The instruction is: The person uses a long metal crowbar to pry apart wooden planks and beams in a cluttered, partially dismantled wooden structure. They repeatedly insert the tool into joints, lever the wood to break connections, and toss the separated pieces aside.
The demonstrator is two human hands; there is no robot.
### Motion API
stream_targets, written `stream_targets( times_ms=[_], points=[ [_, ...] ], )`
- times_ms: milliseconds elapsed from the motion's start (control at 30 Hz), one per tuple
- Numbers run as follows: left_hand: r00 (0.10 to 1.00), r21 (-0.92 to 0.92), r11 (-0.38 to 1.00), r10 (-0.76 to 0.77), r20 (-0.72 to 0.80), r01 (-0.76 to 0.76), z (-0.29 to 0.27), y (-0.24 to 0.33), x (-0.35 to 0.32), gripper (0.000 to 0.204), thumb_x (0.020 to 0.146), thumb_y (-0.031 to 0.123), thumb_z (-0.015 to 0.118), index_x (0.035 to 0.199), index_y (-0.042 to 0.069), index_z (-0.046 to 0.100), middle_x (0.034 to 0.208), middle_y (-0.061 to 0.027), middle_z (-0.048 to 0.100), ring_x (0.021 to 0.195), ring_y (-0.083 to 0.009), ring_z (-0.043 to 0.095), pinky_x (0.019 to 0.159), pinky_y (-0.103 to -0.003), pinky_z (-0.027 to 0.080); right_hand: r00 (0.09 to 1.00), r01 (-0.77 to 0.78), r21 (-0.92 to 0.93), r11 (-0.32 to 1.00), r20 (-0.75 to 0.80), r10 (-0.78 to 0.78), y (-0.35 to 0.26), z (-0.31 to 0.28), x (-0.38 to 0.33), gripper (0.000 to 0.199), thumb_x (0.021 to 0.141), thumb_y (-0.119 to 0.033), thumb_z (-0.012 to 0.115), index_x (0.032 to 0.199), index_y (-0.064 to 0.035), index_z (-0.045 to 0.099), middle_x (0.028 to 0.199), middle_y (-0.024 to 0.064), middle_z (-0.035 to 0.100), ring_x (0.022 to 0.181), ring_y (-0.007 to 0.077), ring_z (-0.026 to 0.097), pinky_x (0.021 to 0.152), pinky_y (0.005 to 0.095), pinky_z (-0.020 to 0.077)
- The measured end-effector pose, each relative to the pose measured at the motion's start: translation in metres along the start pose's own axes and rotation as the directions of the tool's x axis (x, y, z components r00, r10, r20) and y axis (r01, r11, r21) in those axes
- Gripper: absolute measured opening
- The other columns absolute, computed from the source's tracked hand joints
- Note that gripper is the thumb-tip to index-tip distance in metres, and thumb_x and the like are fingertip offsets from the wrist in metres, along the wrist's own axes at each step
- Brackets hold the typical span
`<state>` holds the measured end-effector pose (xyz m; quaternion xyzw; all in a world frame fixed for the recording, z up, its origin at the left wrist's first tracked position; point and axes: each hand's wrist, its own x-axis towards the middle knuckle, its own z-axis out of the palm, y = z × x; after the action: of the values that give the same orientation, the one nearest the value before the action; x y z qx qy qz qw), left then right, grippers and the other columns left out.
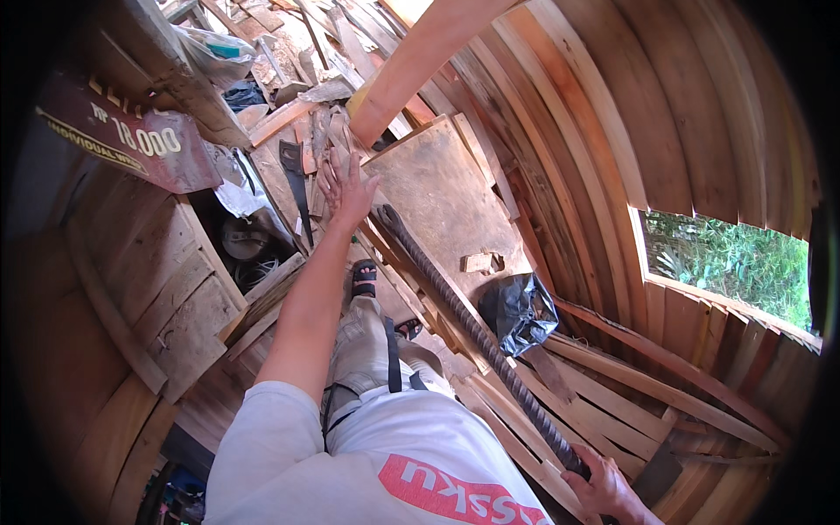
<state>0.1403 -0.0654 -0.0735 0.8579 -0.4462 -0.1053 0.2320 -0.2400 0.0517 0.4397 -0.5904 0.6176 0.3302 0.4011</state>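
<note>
Right hand (599,483) wraps around near end of ribbed bar (470,321), probably for firm control; bar slants toward board (433,179). Left hand (348,191) lies spread over wood scraps (308,147), perhaps for steadying.

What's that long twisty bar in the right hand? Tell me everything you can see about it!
It's a long, dark grey-brown bar with slanting ridges, like a screw, and it looks like metal. The right hand grips it low down. From there it slants up and left, past the black plastic bag, to a far end beside the wide wooden board. I can't tell whether that end touches wood.
</note>
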Motion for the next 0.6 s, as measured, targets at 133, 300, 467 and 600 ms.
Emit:
stream_targets(
  times_ms=[133,300,467,600],
  points=[
    [0.999,0.049,0.998,0.03,0.019,-0.031,0.007,-0.011,-0.006,0.073,0.084,0.052,0.059,0.143,0.017,0.034,0.153,-0.0188,0.006,0.141,-0.0415,0.003,0.108,-0.066,0.005,1.0,-0.002,-0.053,0.999,-0.026,0.001,0.009,0.004,0.016,0.046,0.078,-0.02,0.07,0.118,-0.0003,0.054,0.086,0.0218,0.064,0.08,0.0381,0.064,0.071,0.0403,0.0494],
    [0.994,0.118,0.989,0.074,0.084,-0.083,-0.017,0.006,0.003,0.076,0.08,0.052,0.061,0.142,0.016,0.036,0.15,-0.02,0.012,0.142,-0.0409,0.003,0.107,-0.067,0.004,0.999,0.011,-0.058,0.998,-0.044,-0.014,0.042,0.034,0.023,0.046,0.079,-0.022,0.069,0.117,-0.0017,0.054,0.086,0.0208,0.064,0.08,0.0392,0.063,0.073,0.0413,0.0492],
    [0.991,0.024,0.997,-0.076,-0.108,0.079,-0.008,0.014,0.031,0.066,0.077,0.033,0.067,0.135,0.012,0.042,0.148,-0.0215,0.016,0.141,-0.041,0.007,0.109,-0.065,0.009,1.0,-0.018,-0.056,0.998,-0.016,0.017,0.046,0.036,0.028,0.046,0.08,-0.025,0.068,0.118,-0.0024,0.053,0.084,0.0207,0.064,0.081,0.0417,0.063,0.072,0.0439,0.049],
    [0.97,-0.053,0.986,-0.167,-0.176,0.16,0.015,0.013,0.045,0.065,0.075,0.017,0.063,0.135,0.011,0.04,0.147,-0.0238,0.016,0.14,-0.0417,0.008,0.11,-0.062,0.011,0.996,0.068,-0.028,0.997,-0.049,-0.069,0.059,0.048,0.028,0.048,0.082,-0.022,0.067,0.12,0.0025,0.051,0.098,0.0292,0.06,0.094,0.044,0.06,0.078,0.0448,0.0492]
  ],
)
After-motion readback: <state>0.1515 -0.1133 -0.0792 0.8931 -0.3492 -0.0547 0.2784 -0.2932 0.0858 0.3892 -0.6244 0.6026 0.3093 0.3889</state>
